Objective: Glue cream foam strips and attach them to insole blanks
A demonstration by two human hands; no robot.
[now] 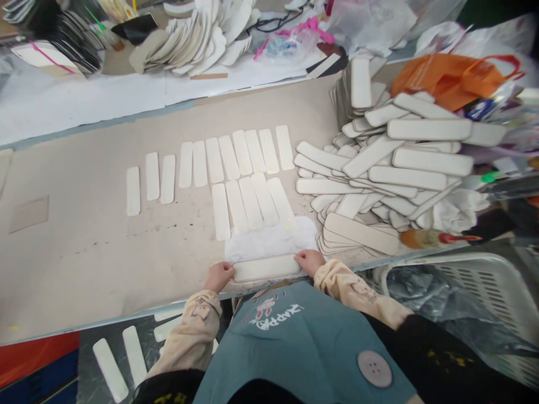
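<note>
A long pale strip with rounded corners (267, 268) lies crosswise at the table's near edge, in front of my body. My left hand (219, 276) pinches its left end, and my right hand (310, 262) pinches its right end. Just beyond it a white cloth or sheet (269, 240) lies flat. Several smaller whitish strips (220, 212) stand in a row past the sheet, some overlapping its far edge. Farther back runs another row of similar strips (214, 160), which continues to the left with more spacing.
A large loose pile of pale strips (416, 177) covers the table's right side, beside an orange bag (455, 78) and a bottle with a red tip (425, 238). A plastic basket (497, 269) stands below right. Stacked curved pieces (202, 39) lie at the back. More strips (110, 370) lie lower left.
</note>
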